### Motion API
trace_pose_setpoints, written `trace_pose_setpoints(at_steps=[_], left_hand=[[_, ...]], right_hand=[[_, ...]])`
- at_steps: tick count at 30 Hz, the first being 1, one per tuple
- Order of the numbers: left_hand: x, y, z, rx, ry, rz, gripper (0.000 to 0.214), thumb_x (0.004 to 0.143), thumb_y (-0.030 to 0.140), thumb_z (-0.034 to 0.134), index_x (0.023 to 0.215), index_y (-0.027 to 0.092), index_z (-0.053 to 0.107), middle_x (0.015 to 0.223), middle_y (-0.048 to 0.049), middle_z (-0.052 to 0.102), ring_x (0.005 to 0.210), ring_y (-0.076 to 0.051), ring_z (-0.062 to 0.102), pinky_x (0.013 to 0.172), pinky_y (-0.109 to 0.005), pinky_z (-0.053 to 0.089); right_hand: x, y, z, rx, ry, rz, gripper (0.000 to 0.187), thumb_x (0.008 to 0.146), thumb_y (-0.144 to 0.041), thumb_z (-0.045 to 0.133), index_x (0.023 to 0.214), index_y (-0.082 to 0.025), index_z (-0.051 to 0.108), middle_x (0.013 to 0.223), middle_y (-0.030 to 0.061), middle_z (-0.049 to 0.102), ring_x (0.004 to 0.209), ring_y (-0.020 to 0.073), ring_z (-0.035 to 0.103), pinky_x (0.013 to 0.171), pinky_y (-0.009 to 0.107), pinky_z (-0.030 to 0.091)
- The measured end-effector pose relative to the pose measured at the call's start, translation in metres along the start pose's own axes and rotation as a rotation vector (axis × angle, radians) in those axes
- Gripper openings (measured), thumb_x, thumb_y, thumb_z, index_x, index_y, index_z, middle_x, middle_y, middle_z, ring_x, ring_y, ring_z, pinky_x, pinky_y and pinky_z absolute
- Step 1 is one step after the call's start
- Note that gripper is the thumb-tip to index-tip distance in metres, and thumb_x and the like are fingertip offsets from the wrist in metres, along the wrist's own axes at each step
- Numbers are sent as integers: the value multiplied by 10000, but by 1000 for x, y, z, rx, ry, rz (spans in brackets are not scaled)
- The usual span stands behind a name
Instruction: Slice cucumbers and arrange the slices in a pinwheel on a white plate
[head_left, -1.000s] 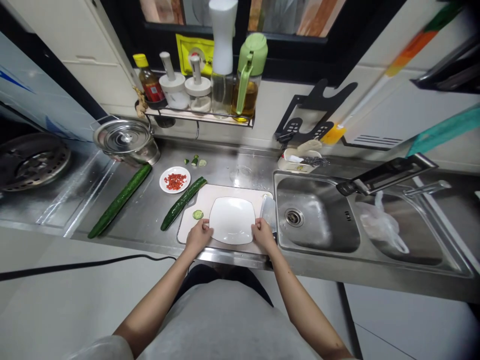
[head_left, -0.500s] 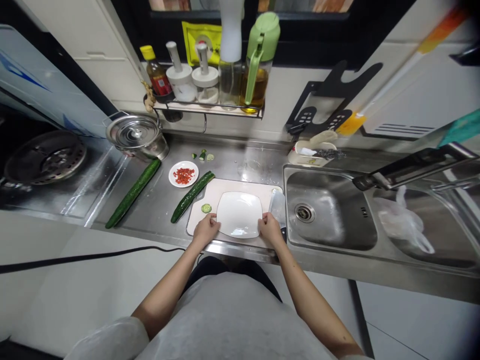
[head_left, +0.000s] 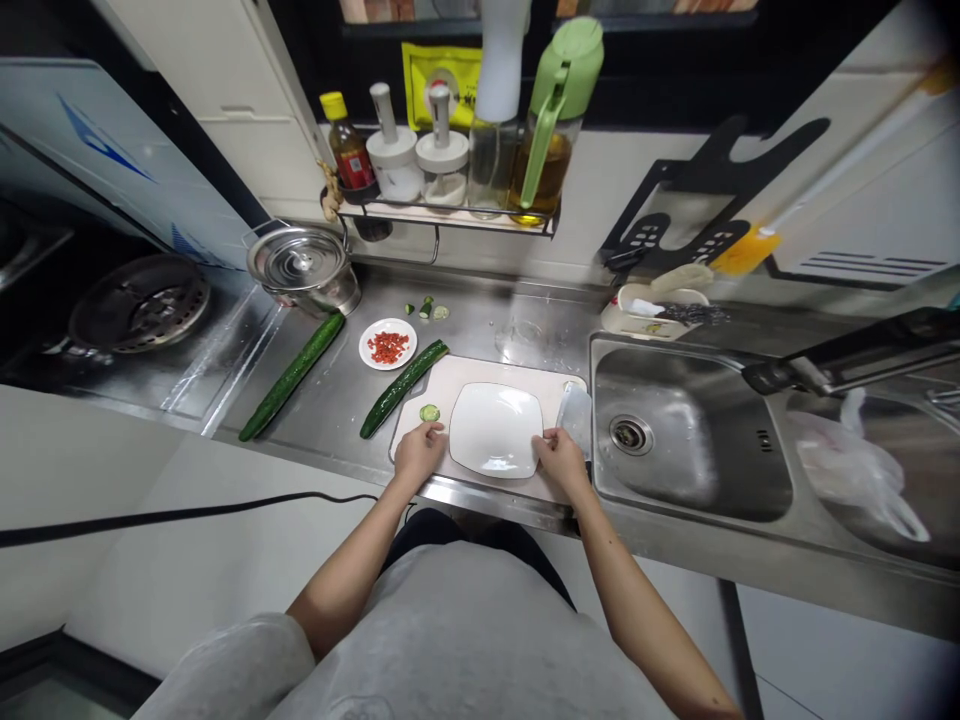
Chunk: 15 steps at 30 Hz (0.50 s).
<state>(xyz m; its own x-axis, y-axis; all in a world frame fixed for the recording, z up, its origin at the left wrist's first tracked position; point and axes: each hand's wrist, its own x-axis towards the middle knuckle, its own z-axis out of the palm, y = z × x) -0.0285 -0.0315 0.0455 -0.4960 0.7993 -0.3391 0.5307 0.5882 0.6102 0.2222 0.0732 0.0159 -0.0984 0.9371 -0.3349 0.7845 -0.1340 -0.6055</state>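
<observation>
A white square plate lies on a pale cutting board at the counter's front edge. My left hand grips the plate's left edge and my right hand grips its right edge, fingers curled on the rim. A cucumber slice sits on the board just left of the plate. A cleaver blade rests at the board's right side, beside my right hand. One cucumber lies across the board's left corner.
A second cucumber lies on the steel counter, near a small dish of red bits and a lidded steel pot. A double sink is right of the board. Bottles stand on a wall rack. The stove is at left.
The view has shifted so everything sits further right in frame. Both hands stay on the plate's edges; the plate has not visibly moved on the board.
</observation>
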Motion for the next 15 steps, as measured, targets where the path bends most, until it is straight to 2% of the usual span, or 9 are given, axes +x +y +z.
trace_pose_setpoints(at_steps=[3,6,15], left_hand=[[8,-4,-5,72,132,-26,226,818,322,539,1011,240,625,832,-17,668,745,-169,594,665,-256,366],[17,-6,-8,141,210,-16,247,832,335,544,1052,234,595,876,-28,657,804,-180,595,686,-261,365],[32,-8,0,228,235,-40,215,826,349,577,1010,247,622,994,-47,634,860,-193,592,704,-271,374]], right_hand=[[-2,1,-4,64,66,-17,361,751,-439,492,965,-163,580,577,-15,558,578,181,533,578,270,350],[-6,0,-8,122,104,-51,384,757,-465,471,962,-162,588,547,-24,535,560,180,527,581,278,361],[-9,4,-8,227,107,-74,378,762,-498,469,943,-184,577,488,-52,506,499,162,508,553,272,374]])
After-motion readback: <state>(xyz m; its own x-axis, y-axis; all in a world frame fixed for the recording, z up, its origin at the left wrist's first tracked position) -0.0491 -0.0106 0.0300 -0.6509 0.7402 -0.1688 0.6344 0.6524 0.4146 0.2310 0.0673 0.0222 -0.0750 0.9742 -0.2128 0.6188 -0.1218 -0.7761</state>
